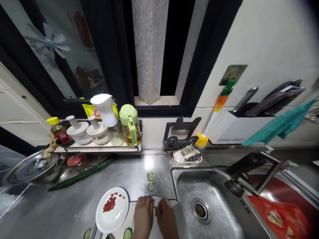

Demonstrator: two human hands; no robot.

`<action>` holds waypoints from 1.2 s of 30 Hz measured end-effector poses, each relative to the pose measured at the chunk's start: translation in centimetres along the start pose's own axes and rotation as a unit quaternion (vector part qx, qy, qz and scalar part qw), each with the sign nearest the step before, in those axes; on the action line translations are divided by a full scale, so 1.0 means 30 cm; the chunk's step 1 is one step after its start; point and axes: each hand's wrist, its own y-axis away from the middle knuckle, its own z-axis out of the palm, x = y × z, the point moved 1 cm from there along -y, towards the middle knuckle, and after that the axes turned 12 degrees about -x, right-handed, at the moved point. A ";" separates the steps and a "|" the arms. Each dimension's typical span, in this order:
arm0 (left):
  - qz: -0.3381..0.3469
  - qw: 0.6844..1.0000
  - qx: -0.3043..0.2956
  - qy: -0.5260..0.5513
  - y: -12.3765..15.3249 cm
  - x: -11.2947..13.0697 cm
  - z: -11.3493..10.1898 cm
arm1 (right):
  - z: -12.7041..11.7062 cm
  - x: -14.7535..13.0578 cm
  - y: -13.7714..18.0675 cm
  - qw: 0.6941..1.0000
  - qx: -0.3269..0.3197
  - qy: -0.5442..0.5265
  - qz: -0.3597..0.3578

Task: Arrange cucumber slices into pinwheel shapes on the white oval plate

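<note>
Side by side at the bottom centre, my left hand (144, 214) and my right hand (166, 217) are over a white plate (155, 229) that they partly cover. The fingers of both hands are curled closed around small cucumber slices (155, 211), of which only green edges show between them. Beyond the hands, several loose cucumber slices (151, 181) lie on the wet steel counter. To the left is a white plate with red pieces (109, 203) on it. A cut cucumber piece (127, 233) sits at the bottom edge, left of my left hand.
A steel sink (211, 205) with a black faucet (245, 172) is on the right. A whole cucumber (82, 174) lies at the back left, below a condiment rack (99, 150). Behind the sink stands a small tray with scrubbers (186, 157). A knife holder (239, 127) hangs on the wall.
</note>
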 end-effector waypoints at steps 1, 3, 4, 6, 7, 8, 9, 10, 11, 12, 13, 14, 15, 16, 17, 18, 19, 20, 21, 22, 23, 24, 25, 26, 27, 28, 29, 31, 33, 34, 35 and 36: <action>0.002 1.000 0.010 -0.014 -0.002 0.000 0.004 | -0.002 -0.005 0.002 1.000 -0.006 0.020 -0.003; 0.006 0.999 0.027 -0.040 -0.005 -0.001 0.012 | -0.004 -0.015 0.004 0.998 -0.015 0.055 -0.007; 0.008 0.998 0.033 -0.050 -0.007 -0.002 0.015 | -0.002 -0.018 0.003 0.998 -0.018 0.068 -0.008; 0.009 0.997 0.037 -0.066 -0.009 -0.003 0.019 | 0.008 -0.020 -0.001 0.996 -0.020 0.092 -0.006; 0.007 0.997 0.037 -0.071 -0.009 -0.003 0.021 | 0.016 -0.018 -0.004 0.994 -0.019 0.105 -0.008; 0.004 0.996 0.036 -0.076 -0.009 -0.003 0.022 | 0.025 -0.015 -0.008 0.993 -0.016 0.118 -0.010; 0.001 0.996 0.035 -0.082 -0.008 -0.003 0.023 | 0.034 -0.010 -0.011 0.991 -0.010 0.133 -0.015; -0.003 0.995 0.037 -0.088 -0.007 -0.002 0.024 | 0.043 -0.005 -0.015 0.988 0.001 0.152 -0.022; -0.006 0.995 0.042 -0.094 -0.006 -0.001 0.024 | 0.051 0.001 -0.017 0.984 0.019 0.176 -0.030; -0.005 0.994 0.047 -0.100 -0.006 -0.001 0.024 | 0.058 0.007 -0.019 0.978 0.041 0.202 -0.039; -0.001 0.993 0.052 -0.106 -0.006 0.000 0.024 | 0.063 0.013 -0.020 0.969 0.067 0.231 -0.052; 0.006 0.992 0.058 -0.112 -0.006 0.000 0.024 | 0.067 0.017 -0.019 0.959 0.095 0.259 -0.070; 0.014 0.991 0.061 -0.116 -0.007 -0.001 0.024 | 0.069 0.021 -0.017 0.947 0.122 0.282 -0.094; 0.022 0.991 0.063 -0.120 -0.007 -0.003 0.024 | 0.070 0.025 -0.014 0.936 0.147 0.297 -0.117; 0.030 0.990 0.063 -0.122 -0.007 -0.005 0.025 | 0.070 0.029 -0.010 0.928 0.169 0.303 -0.139; 0.037 0.990 0.064 -0.123 -0.006 -0.009 0.025 | 0.069 0.033 -0.006 0.920 0.187 0.305 -0.159; 0.045 0.989 0.065 -0.122 -0.004 -0.013 0.025 | 0.069 0.038 -0.002 0.915 0.201 0.304 -0.173; 0.054 0.989 0.066 -0.119 0.000 -0.017 0.025 | 0.071 0.044 0.002 0.912 0.213 0.302 -0.181; 0.064 0.989 0.067 -0.114 0.004 -0.022 0.025 | 0.074 0.050 0.004 0.909 0.221 0.299 -0.188; 0.074 0.989 0.068 -0.109 0.009 -0.027 0.025 | 0.078 0.057 0.006 0.907 0.228 0.296 -0.194; 0.084 0.989 0.069 -0.104 0.013 -0.031 0.025 | 0.085 0.063 0.006 0.907 0.233 0.289 -0.200; 0.092 0.988 0.069 -0.101 0.017 -0.035 0.025 | 0.092 0.069 0.005 0.906 0.247 0.278 -0.203; 0.098 0.988 0.070 -0.100 0.021 -0.038 0.024 | 0.099 0.074 0.003 0.904 0.263 0.268 -0.206; 0.103 0.987 0.072 -0.100 0.023 -0.040 0.024 | 0.104 0.078 0.001 0.901 0.276 0.260 -0.210; 0.104 0.987 0.074 -0.101 0.025 -0.042 0.024 | 0.108 0.081 0.000 0.899 0.284 0.255 -0.212; 0.102 0.987 0.075 -0.103 0.025 -0.042 0.024 | 0.110 0.082 -0.002 0.899 0.285 0.255 -0.214; 0.097 0.987 0.074 -0.106 0.026 -0.042 0.024 | 0.109 0.081 -0.002 0.899 0.276 0.261 -0.217; 0.079 0.988 0.068 -0.112 0.025 -0.040 0.025 | 0.103 0.079 -0.001 0.904 0.243 0.277 -0.217; 0.063 0.989 0.062 -0.122 0.026 -0.037 0.027 | 0.094 0.076 0.003 0.904 0.222 0.295 -0.216; 0.058 0.988 0.061 -0.128 0.026 -0.036 0.028 | 0.090 0.075 0.004 0.903 0.216 0.302 -0.215; 0.055 0.988 0.061 -0.133 0.027 -0.035 0.029 | 0.088 0.073 0.005 0.904 0.212 0.304 -0.214; 0.052 0.987 0.062 -0.137 0.027 -0.035 0.030 | 0.086 0.072 0.005 0.906 0.209 0.301 -0.214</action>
